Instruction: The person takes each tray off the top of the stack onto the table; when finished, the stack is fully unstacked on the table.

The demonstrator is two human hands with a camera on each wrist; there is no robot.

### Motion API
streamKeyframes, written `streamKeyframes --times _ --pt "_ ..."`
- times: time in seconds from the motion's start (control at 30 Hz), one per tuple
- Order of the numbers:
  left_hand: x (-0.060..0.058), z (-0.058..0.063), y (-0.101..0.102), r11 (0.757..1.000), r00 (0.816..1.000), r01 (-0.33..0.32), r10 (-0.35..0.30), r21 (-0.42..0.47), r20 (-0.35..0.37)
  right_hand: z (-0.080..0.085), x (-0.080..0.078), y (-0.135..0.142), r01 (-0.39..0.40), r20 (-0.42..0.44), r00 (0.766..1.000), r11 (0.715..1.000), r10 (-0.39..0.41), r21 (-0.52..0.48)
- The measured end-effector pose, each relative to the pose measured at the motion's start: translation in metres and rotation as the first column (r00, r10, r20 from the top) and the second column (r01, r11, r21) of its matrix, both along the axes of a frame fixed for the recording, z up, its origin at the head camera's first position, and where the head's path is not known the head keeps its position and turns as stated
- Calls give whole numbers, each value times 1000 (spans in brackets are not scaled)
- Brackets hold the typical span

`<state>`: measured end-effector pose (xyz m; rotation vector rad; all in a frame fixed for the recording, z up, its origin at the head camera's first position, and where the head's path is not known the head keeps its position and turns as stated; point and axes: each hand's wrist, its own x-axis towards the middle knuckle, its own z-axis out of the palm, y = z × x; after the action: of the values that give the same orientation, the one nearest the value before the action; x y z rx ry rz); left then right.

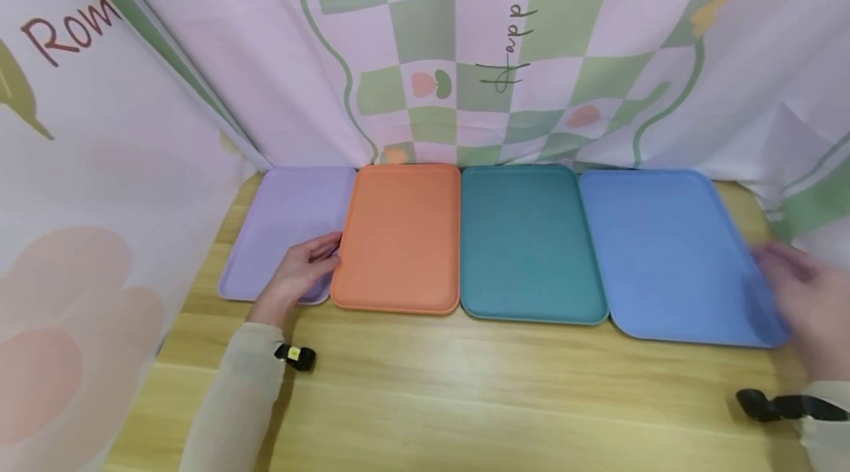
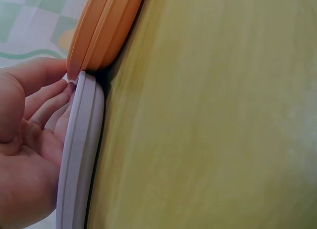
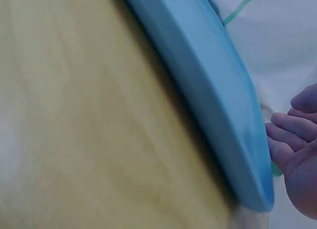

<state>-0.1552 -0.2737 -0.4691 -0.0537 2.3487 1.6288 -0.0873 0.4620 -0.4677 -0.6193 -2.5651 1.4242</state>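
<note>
Four trays stand side by side on the wooden table: a purple tray (image 1: pixel 292 206), an orange tray (image 1: pixel 398 236), a teal tray (image 1: pixel 531 243) and a blue tray (image 1: pixel 677 258). My left hand (image 1: pixel 305 269) is over the purple tray, its fingertips touching the left edge of the orange one. In the left wrist view, the thumb meets the orange rim (image 2: pixel 94 36) above the purple rim (image 2: pixel 79 155). My right hand (image 1: pixel 800 287), blurred, is at the blue tray's right edge. The right wrist view shows its loosely bent fingers beside that tray's rim (image 3: pixel 213 105); contact is hard to tell.
A patterned curtain (image 1: pixel 425 37) hangs just behind the trays, and another printed cloth (image 1: pixel 99 184) stands along the left side. The wooden tabletop (image 1: pixel 465 391) extends in front of the trays. Each wrist carries a small black camera (image 1: pixel 299 356).
</note>
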Motion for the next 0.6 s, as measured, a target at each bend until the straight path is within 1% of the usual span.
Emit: streamKeyframes --times 0.1,0.2,0.27,0.33,0.43,0.6 --pt "0 0 0 1000 1000 -2 2 11 0 1 -3 -2 5 -42 999 997 -9 -74" --pt "0 0 0 1000 1000 -2 1 18 2 5 -5 -5 2 -74 997 993 -10 -119" --pt "-1 0 0 1000 1000 -1 1 21 6 10 -4 -10 7 -64 998 995 -13 -99" --pt "0 1 1 1000 1000 -1 1 20 9 15 -3 -16 5 -35 999 998 -7 -55" --pt "0 2 2 1000 1000 -1 1 12 11 19 -2 -24 -16 -12 1000 1000 16 3" --pt "0 2 2 1000 1000 -5 5 11 14 24 -3 -40 -80 -45 996 997 80 -5"
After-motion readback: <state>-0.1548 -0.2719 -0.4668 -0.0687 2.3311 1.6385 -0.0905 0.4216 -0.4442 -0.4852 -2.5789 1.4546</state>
